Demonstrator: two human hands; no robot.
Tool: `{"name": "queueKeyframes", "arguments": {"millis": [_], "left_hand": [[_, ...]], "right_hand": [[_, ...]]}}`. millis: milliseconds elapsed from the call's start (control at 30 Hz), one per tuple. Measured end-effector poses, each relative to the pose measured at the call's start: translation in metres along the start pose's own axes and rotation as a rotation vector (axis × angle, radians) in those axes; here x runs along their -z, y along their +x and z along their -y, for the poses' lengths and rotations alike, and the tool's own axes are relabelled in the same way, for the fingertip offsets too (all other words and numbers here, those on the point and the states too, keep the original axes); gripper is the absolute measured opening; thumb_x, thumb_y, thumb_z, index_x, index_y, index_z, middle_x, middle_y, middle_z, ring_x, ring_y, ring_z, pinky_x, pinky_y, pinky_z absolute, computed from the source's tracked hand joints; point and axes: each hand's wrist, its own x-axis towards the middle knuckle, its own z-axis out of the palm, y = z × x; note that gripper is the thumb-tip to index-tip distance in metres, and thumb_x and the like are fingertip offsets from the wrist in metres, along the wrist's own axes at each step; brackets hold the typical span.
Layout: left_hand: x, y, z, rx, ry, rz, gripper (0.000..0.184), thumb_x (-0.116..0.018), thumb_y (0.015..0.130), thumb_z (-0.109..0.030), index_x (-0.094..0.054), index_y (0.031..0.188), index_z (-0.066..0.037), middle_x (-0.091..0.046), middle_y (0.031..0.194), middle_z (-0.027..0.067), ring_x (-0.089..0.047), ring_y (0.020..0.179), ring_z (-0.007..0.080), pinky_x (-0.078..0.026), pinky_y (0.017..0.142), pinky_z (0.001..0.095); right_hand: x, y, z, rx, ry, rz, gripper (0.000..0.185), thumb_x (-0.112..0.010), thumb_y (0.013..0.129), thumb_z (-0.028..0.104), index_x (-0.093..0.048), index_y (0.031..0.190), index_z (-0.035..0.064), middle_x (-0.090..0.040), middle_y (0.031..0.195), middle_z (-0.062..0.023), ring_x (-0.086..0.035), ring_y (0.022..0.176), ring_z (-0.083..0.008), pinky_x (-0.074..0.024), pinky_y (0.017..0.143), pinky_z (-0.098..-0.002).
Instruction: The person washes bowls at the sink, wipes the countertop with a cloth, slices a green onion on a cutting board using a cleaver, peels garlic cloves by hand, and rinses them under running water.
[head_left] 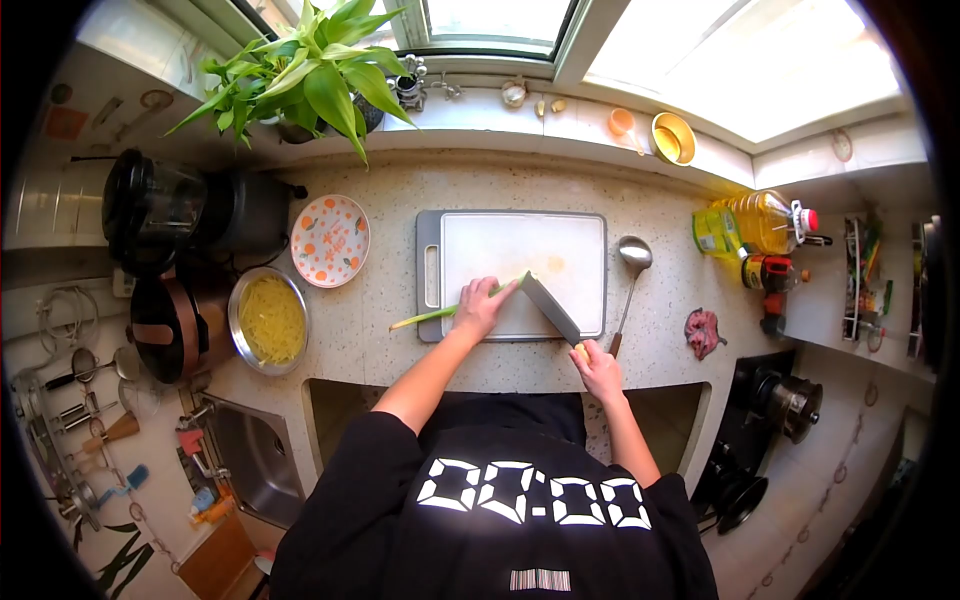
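A white cutting board point(480, 240) with a grey rim lies on the counter in front of me. Across it runs a green onion point(436, 314), its root end sticking out past the board's left edge. My left hand point(479, 309) is closed on the stalk, pressing it to the board. In my right hand point(598, 372) is the handle of a kitchen knife point(553, 309). The blade slants up and left, its tip at the upper end of the green onion, close to my left fingertips. Small pale bits lie by the tip.
Left of the board stand a patterned plate point(330, 241) and a metal bowl of yellow shreds point(270, 320). A ladle point(634, 254) and a dark red cloth-like lump point(704, 333) lie to the right. Oil bottle point(765, 222), sink point(250, 450) and stove point(745, 440) flank the counter.
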Motion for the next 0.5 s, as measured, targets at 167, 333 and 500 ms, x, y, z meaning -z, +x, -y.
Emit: {"name": "queueKeyframes", "arguments": {"millis": [167, 333, 500], "left_hand": [[0.0, 0.0, 0.001, -0.006, -0.028, -0.019, 0.066, -0.057, 0.084, -0.002, -0.059, 0.142, -0.032, -0.053, 0.114, 0.0073, -0.053, 0.106, 0.0286, -0.044, 0.093, 0.0409], [-0.002, 0.0, 0.001, -0.005, -0.001, -0.044, 0.062, -0.063, 0.081, -0.003, -0.065, 0.137, -0.029, -0.054, 0.113, 0.0065, -0.054, 0.106, 0.029, -0.046, 0.091, 0.041], [-0.005, -0.001, 0.003, -0.008, -0.017, -0.064, 0.055, -0.063, 0.081, -0.004, -0.067, 0.132, -0.026, -0.054, 0.115, 0.0069, -0.054, 0.107, 0.0295, -0.045, 0.092, 0.0421]], "right_hand": [[-0.002, 0.002, 0.002, 0.001, -0.036, 0.032, 0.04, -0.06, 0.096, 0.052, -0.057, 0.098, 0.0119, -0.069, 0.082, -0.0203, -0.067, 0.082, -0.0434, -0.0506, 0.068, -0.0526], [-0.001, 0.002, 0.005, 0.0, -0.049, 0.039, 0.041, -0.06, 0.096, 0.052, -0.057, 0.097, 0.0117, -0.069, 0.082, -0.0204, -0.067, 0.082, -0.0434, -0.0506, 0.068, -0.0527], [-0.004, 0.004, 0.011, -0.022, -0.098, 0.036, 0.042, -0.059, 0.096, 0.053, -0.058, 0.099, 0.0116, -0.07, 0.083, -0.0207, -0.068, 0.083, -0.0437, -0.0515, 0.069, -0.0524]]}}
